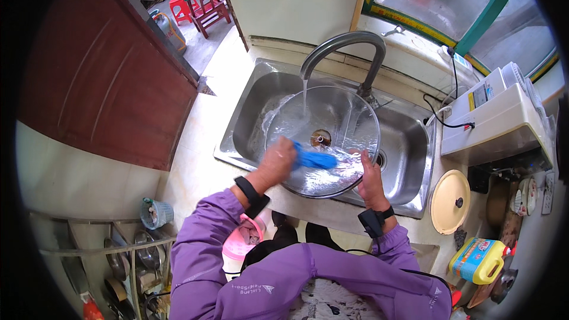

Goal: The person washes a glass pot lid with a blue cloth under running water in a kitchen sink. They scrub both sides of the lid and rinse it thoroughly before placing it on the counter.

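A large round glass pot lid [324,106] with a metal rim is over the two-basin stainless steel sink [406,151]. My right hand [371,180] grips the lid's rim on its right side. In my left hand [279,160] is a blue scrubbing cloth or brush [316,160], pressed against or just over the lower part of the glass. Blur hides what exactly it is. A thin stream of water runs from the curved metal faucet [344,42] onto the lid's far part. The wet glass shines, and a brownish knob fitting [320,138] sits at its centre.
On the right counter stand a cream-coloured lid [450,202], a yellow jug [478,260] and a white appliance [493,115] with a cable. A pink bucket [238,246] is by my feet. A pot rack [106,249] stands left, below a brown door [102,71].
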### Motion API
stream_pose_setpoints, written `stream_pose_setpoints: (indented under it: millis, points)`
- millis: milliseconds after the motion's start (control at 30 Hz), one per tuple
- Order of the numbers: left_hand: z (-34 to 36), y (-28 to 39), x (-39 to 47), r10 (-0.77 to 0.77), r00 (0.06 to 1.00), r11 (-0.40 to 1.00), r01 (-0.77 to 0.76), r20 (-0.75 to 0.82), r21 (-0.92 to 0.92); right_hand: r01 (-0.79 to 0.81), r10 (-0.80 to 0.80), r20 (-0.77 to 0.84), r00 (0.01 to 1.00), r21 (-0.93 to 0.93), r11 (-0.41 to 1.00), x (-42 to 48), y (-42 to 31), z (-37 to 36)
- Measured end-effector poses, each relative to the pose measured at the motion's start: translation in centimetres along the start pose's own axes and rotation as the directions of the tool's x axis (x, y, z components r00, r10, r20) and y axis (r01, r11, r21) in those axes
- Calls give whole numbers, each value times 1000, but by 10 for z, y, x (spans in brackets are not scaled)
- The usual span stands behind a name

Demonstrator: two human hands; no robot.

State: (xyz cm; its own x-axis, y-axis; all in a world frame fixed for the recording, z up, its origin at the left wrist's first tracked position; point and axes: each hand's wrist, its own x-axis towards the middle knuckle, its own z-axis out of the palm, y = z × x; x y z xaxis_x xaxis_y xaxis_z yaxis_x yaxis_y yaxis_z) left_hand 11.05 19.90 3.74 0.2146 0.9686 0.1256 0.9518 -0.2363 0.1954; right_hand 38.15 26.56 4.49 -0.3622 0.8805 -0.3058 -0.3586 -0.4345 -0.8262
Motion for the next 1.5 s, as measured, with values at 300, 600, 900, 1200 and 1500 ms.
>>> stream_pose_setpoints:
  millis: [300,600,900,1200,1500]
  points:
    - [2,-5,12,-300,945,945,276,-131,-176,0,-4,-45,999,-96,995,6,6,21]
    - [-21,81,23,-94,984,875,10,-149,-484,189,-217,-89,972,-254,949,51,28,1]
    - [12,-39,5,-174,958,975,200,-227,95,91,-96,-59,994,-87,992,33,-22,23]
    - [-15,-85,-22,-796,597,429,440,-100,-789,-12,17,-64,998,84,996,64,-4,17]
    - [-45,-103,-68,-819,458,-202,331,344,-922,-339,306,150,940,323,883,69,39,30]
